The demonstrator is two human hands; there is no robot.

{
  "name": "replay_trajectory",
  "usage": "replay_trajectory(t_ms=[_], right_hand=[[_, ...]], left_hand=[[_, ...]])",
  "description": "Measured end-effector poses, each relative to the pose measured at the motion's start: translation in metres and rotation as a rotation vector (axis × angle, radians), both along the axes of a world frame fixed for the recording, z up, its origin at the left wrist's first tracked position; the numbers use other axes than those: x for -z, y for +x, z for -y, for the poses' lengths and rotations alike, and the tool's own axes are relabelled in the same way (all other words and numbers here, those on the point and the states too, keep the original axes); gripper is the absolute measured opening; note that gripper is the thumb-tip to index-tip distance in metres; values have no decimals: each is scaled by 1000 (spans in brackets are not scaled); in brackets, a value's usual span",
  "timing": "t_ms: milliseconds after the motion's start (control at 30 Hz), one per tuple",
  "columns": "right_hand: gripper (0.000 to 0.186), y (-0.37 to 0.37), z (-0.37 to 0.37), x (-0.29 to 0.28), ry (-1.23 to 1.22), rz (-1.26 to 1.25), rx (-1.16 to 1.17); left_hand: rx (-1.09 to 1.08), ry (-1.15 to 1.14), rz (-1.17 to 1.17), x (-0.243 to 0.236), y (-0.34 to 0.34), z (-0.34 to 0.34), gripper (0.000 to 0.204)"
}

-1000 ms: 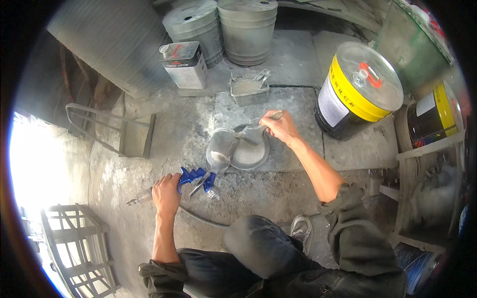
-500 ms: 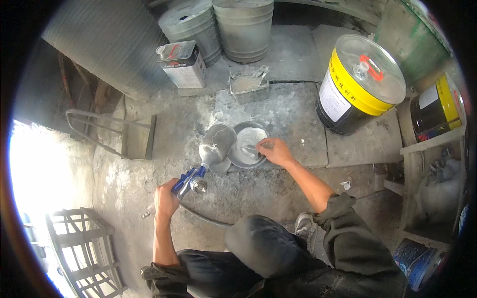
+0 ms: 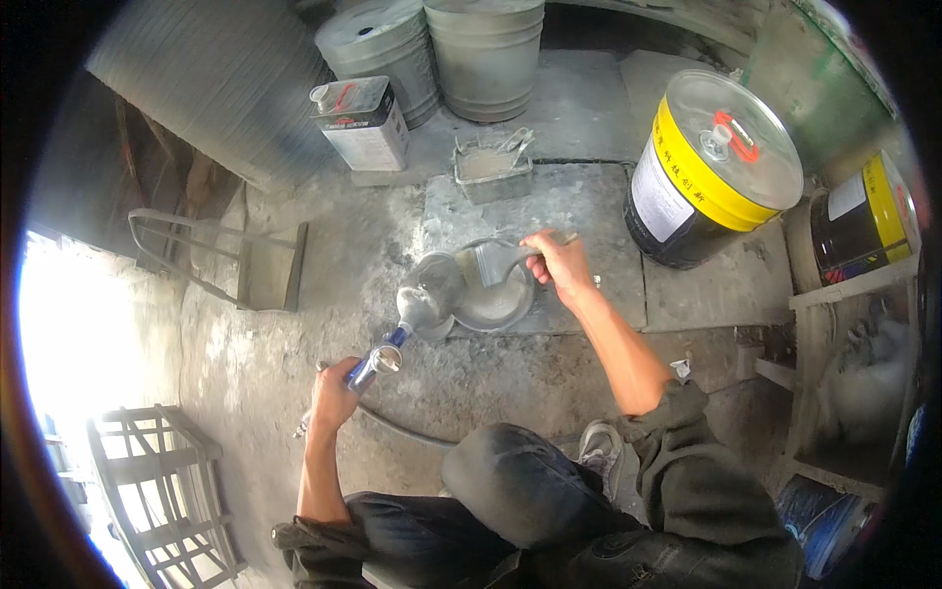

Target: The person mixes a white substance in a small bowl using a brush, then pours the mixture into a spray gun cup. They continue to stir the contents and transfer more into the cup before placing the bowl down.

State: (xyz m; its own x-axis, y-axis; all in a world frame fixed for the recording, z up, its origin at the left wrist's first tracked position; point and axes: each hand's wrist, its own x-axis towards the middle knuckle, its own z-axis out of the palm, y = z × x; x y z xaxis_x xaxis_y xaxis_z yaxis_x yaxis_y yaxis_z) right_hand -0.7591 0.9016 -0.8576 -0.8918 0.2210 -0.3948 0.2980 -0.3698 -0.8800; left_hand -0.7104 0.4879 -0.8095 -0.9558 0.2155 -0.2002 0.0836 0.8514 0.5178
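Observation:
My left hand point(image 3: 335, 395) is closed around a blue spray gun point(image 3: 366, 369). The gun's grey cup point(image 3: 420, 302), streaked with pale residue, tilts away from me beside a round metal bowl point(image 3: 531, 291). In my right hand point(image 3: 560, 265) is a flat paintbrush point(image 3: 502, 261), gripped by its handle. The brush's wide end points left, over the bowl and close to the cup; whether it touches the cup I cannot tell. Pale greyish liquid point(image 3: 496, 303) lies in the bowl. A grey hose point(image 3: 410, 428) curves over the floor from near the gun toward my knee.
Beyond the bowl stands a small rectangular tub point(image 3: 493, 181) with tools on it. A rectangular can point(image 3: 365, 128) and two grey drums point(image 3: 486, 69) are farther back. At right stands a yellow-and-black drum point(image 3: 708, 172). A metal frame point(image 3: 270, 270) lies left, a slatted rack point(image 3: 172, 486) nearer.
My right hand has lifted from the bowl and moved up and right, bringing the paintbrush out of the pale liquid. My left hand has turned the spray gun slightly.

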Motion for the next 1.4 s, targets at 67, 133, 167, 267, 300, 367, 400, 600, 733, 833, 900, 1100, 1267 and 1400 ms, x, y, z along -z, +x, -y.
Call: replay_trajectory(t_ms=[67, 133, 167, 267, 300, 367, 400, 600, 733, 833, 900, 1100, 1267, 1400], right_hand=[[17, 3, 6, -4, -71, -27, 64], [17, 3, 13, -6, -139, -69, 93], [16, 6, 14, 2, -129, -46, 91], [18, 15, 8, 14, 69, 43, -9], [18, 17, 8, 12, 47, 56, 44], [21, 17, 12, 6, 47, -50, 71], [22, 16, 14, 6, 45, -102, 83], [22, 22, 25, 30, 949, -294, -285], [24, 23, 32, 40, 1096, -296, -480], [23, 24, 30, 49, 1005, -335, -502], [22, 23, 20, 59, 950, -328, -344], [28, 19, 15, -2, 393, -221, -267], [27, 9, 9, -32, 185, -295, -145], [28, 9, 0, -8, 246, -170, -152]], left_hand=[[4, 43, 34, -3, 0, -7, 21], [-53, 102, 70, -4, 0, -7, 21], [-82, 149, 68, 2, 1, -1, 21], [-151, 162, 31, -2, -1, -4, 21], [-146, 157, -14, -4, -2, -4, 21], [-109, 95, -59, -4, -5, -2, 21], [-120, 50, -33, -4, -3, -2, 20], [-14, -290, -71, -9, 3, -8, 29], [62, -429, -162, -25, 6, -17, 30], [92, -479, -184, -28, 6, -19, 31], [110, -490, -210, -28, 4, -22, 31], [112, -535, -246, -34, 8, -23, 31], [126, -508, -257, -33, 4, -26, 30], [79, -461, -229, -31, 5, -25, 30]])
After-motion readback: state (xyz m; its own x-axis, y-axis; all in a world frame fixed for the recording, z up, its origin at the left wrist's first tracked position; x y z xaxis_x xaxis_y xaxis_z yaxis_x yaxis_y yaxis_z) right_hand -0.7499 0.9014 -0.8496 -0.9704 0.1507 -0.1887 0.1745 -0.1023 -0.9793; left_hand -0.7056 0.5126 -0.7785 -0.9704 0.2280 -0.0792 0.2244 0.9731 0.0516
